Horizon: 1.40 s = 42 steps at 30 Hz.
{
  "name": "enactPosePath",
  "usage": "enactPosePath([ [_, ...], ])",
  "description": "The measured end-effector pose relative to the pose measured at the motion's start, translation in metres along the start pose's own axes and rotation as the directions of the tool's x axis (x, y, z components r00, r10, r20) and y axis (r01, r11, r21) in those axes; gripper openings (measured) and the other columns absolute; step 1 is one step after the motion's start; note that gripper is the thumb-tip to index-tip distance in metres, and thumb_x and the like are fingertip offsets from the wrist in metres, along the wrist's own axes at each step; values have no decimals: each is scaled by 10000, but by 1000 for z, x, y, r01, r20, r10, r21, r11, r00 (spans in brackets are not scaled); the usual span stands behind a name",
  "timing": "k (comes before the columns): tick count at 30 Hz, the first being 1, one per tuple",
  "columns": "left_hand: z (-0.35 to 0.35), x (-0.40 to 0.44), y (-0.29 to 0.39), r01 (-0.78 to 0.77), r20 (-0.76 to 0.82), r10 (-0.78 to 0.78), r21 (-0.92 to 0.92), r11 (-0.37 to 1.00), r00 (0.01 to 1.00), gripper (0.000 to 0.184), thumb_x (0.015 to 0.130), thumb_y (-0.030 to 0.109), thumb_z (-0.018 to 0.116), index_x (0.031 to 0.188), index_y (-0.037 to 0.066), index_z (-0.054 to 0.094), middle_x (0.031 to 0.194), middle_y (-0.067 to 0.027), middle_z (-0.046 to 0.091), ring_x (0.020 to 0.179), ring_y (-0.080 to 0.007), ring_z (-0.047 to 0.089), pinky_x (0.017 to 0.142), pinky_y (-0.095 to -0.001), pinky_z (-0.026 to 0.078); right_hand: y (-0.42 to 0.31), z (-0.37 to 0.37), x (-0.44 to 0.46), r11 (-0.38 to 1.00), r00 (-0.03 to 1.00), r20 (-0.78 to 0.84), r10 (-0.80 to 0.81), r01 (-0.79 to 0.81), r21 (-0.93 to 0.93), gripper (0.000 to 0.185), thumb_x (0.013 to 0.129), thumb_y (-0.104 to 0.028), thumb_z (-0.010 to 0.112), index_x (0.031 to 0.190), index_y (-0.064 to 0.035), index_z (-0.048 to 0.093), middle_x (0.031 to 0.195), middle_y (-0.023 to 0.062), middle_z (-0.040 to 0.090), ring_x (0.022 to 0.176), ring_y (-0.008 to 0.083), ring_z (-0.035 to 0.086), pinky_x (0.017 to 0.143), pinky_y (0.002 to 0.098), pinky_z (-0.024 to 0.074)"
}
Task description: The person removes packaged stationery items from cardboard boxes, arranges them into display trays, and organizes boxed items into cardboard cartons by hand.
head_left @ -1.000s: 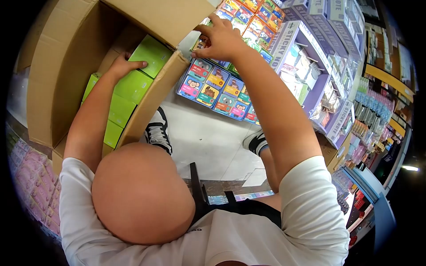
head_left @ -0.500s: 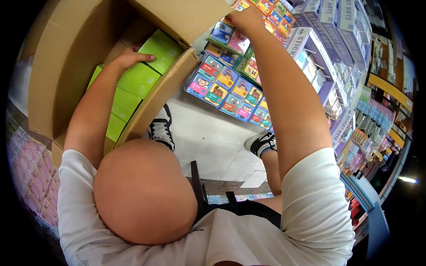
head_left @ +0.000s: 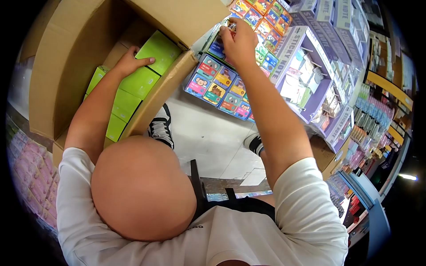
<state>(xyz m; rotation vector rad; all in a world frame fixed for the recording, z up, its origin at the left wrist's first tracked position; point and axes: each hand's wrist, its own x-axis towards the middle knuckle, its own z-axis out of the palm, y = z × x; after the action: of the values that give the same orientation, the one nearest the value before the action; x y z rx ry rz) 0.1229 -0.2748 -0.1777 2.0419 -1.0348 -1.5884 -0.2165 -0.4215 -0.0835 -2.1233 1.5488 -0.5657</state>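
My left hand (head_left: 132,63) is inside an open cardboard carton (head_left: 73,66), closed over the edge of a lime-green box (head_left: 160,51). Its thumb lies across that box's face, while the fingers are partly hidden. Several more green boxes sit below it in the carton. My right hand (head_left: 239,42) is at the colourful small boxes (head_left: 220,84) printed with cartoon animals. Thumb and fingers pinch round a small shiny, reddish piece that I cannot make out. The palm and forearm cover part of these boxes.
A purple sticky-note display (head_left: 306,80) stands to the right, with stocked shelves (head_left: 370,119) beyond. Pink packs (head_left: 33,170) are stacked at the lower left. Pale floor (head_left: 199,133) shows between my shoes (head_left: 160,126). A carton flap (head_left: 186,17) sticks out at the top.
My right hand has drawn back toward me and slightly left, over the small boxes. Clear-wrapped small boxes that were near it are now mostly out of sight. The left hand has barely moved.
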Motion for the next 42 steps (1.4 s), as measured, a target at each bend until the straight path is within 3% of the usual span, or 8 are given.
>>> enactPosePath([
  [13,2,-64,50,-59,-291,221,478,877,931,657,733,403,927,1189,24,645,1046,-184,743,929,-316,718,839,-404,557,-93,-40,-106,926,950,-311,-26,140,350,169,952,-126,661,1093,-34,649,1198,163,635,1137,314,574,1013,426,441],
  [17,-33,-128,85,-205,-376,433,514,833,819,577,768,300,908,1184,35,608,1046,-179,717,944,-322,701,831,-410,544,-109,-58,-115,614,979,73,189,-176,769,333,1044,-332,616,1139,-14,634,1021,95,676,832,167,636,720,288,499],
  [21,-58,-203,141,-425,-183,843,798,428,506,588,709,170,918,1208,82,620,1126,-169,712,991,-350,702,837,-425,548,-130,-110,-74,370,707,671,224,-699,613,914,1001,-765,374,1355,65,519,1086,158,693,847,196,703,632,321,582],
  [28,-28,-227,224,-693,120,992,718,-59,40,748,584,53,922,1264,117,618,1191,-203,700,1057,-381,686,860,-455,551,-138,-163,-41,251,772,632,66,-626,739,566,946,-555,697,1169,-36,695,1000,70,733,857,147,696,663,306,574],
  [33,5,-194,306,-605,206,978,775,-182,-29,532,608,109,927,1071,164,672,1175,-72,666,1082,-337,635,885,-448,503,-12,-214,1,546,972,230,57,-223,808,454,966,-311,732,1303,-15,661,1073,72,728,982,158,693,825,299,563],
  [37,32,-103,394,-504,164,891,775,-382,-424,291,738,93,820,952,104,624,943,-83,547,890,-288,569,782,-404,449,36,-237,51,832,999,-7,45,-34,554,371,994,-228,713,1286,0,695,1043,38,737,927,118,666,769,287,542],
  [40,82,-56,413,-572,54,931,776,-267,-362,265,731,163,817,886,140,603,970,-89,544,919,-311,560,804,-446,429,77,-210,84,899,980,182,85,-154,411,395,993,-265,739,1358,-121,693,1051,24,758,938,133,701,763,312,564],
  [42,110,-24,411,-599,100,975,775,-202,-199,234,760,183,784,903,157,601,999,-98,546,960,-320,553,827,-458,423,121,-190,105,974,981,158,-113,77,214,438,997,-410,669,1273,-70,699,969,81,775,925,182,738,832,342,585],
])
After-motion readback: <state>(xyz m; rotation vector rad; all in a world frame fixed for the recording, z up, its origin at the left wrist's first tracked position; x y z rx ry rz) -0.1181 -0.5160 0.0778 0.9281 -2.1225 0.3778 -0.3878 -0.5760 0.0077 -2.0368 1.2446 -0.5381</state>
